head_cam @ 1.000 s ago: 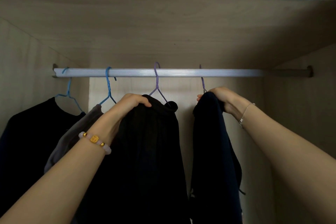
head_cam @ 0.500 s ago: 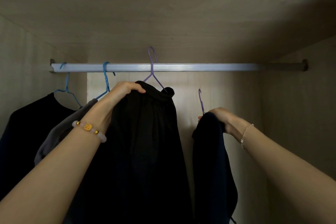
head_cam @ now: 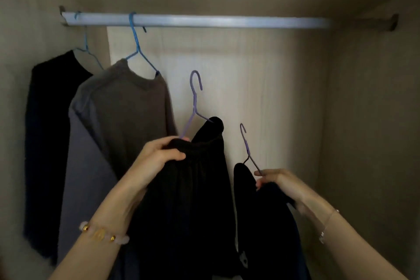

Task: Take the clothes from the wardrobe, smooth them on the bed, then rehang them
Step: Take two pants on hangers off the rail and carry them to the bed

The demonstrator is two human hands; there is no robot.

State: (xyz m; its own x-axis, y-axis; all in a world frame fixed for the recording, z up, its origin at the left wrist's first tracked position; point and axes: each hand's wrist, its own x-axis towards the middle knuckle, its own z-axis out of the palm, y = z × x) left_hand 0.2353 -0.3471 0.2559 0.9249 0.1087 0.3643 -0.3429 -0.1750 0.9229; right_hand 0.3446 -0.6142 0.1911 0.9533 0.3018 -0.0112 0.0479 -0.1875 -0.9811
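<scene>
Gripping black garments w/ both hands; no writing legible.

On your left wrist you have a beaded bracelet: pale pink beads, small gold ones between them, and a larger amber-gold piece in the middle, blurred here. On your right wrist sits a thin silver chain bracelet, hanging loosely, with a small shiny charm at its lower end.
</scene>
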